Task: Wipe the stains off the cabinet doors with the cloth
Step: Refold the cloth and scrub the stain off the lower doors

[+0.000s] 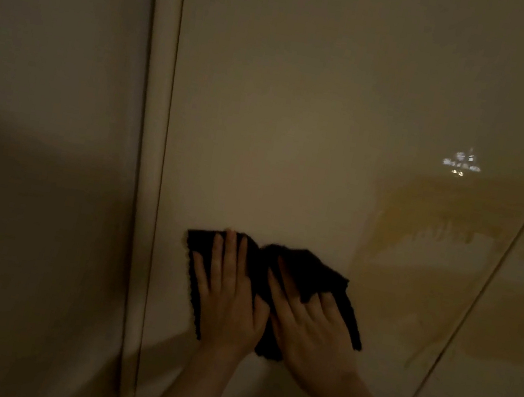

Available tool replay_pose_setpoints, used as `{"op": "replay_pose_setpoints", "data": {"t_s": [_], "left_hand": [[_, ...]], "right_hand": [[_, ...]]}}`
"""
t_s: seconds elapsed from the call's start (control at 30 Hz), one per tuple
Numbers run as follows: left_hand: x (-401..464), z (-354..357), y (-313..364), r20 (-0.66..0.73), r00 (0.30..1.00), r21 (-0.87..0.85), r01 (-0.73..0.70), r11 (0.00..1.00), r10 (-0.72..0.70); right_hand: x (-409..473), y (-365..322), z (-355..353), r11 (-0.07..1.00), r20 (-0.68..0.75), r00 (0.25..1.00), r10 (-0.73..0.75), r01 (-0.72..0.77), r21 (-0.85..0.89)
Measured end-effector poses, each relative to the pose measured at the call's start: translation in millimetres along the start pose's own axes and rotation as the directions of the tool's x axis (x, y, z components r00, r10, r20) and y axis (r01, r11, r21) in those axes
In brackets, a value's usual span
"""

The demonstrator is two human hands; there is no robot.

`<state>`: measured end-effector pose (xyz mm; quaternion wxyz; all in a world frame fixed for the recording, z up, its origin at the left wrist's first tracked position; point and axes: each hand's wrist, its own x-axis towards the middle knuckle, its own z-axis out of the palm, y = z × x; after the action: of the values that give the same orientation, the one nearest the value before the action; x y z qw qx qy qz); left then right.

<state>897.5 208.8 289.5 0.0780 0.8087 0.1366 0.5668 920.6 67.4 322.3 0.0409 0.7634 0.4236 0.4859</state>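
A pale cabinet door (285, 115) fills the middle of the dim view. Low on it a dark cloth (304, 271) lies flat against the panel. My left hand (229, 300) presses its left part with fingers spread and pointing up. My right hand (309, 324) presses its right part, fingers angled up-left, with a fold of cloth lying over some fingertips. A broad yellowish-brown smeared stain (438, 234) covers the door to the right of the cloth and reaches the seam.
A vertical frame strip (150, 145) borders the door on the left, with another panel (40, 126) beyond it. A slanting seam (498, 269) separates the neighbouring door (523, 328) at right, also smeared. A small bright reflection (462, 164) glints on the upper right.
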Motion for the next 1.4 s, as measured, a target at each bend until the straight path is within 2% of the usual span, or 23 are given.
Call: {"op": "replay_pose_setpoints", "data": {"t_s": [0.13, 0.27, 0.33, 0.57, 0.7, 0.83, 1.0, 1.17, 1.4], "left_hand": [[-43.9, 16.8, 21.3, 0.045, 0.998, -0.008, -0.040, 0.999, 0.041], [-52.5, 19.2, 39.9, 0.092, 0.995, -0.013, -0.041, 0.999, 0.042], [-43.9, 15.5, 50.6, 0.100, 0.990, -0.009, -0.099, 0.995, 0.100], [78.4, -20.0, 121.0, 0.021, 0.956, 0.044, -0.293, 0.955, 0.292], [157.0, -46.8, 164.9, -0.042, 0.937, 0.087, -0.342, 0.936, 0.347], [178.4, -55.4, 180.9, -0.051, 0.932, 0.091, -0.354, 0.931, 0.360], [152.5, -41.7, 173.6, -0.066, 0.910, 0.072, -0.405, 0.911, 0.410], [70.9, -11.7, 168.9, 0.019, 0.886, 0.032, -0.464, 0.885, 0.464], [-41.8, 31.6, 172.9, 0.103, 0.808, 0.028, -0.585, 0.811, 0.580]], "right_hand": [[-45.9, 11.0, 7.2, 1.000, 0.054, 0.998, -0.007, 0.006, 0.021], [-61.2, 25.7, 6.1, 0.999, 0.099, 0.995, 0.022, -0.024, 0.021], [-61.0, 37.9, 0.3, 0.999, 0.072, 0.996, 0.049, -0.050, 0.005], [0.1, 115.6, -55.5, 0.975, -0.105, 0.970, 0.220, -0.220, 0.004], [51.6, 168.6, -101.1, 0.954, -0.195, 0.935, 0.297, -0.300, 0.016], [63.8, 184.9, -112.9, 0.949, -0.225, 0.925, 0.307, -0.314, 0.004], [31.7, 168.4, -88.8, 0.939, -0.194, 0.920, 0.342, -0.340, 0.043], [-43.4, 145.5, -54.1, 0.934, -0.139, 0.924, 0.357, -0.350, 0.075], [-151.2, 124.6, -23.8, 0.901, 0.159, 0.898, 0.411, -0.427, 0.080]]}}
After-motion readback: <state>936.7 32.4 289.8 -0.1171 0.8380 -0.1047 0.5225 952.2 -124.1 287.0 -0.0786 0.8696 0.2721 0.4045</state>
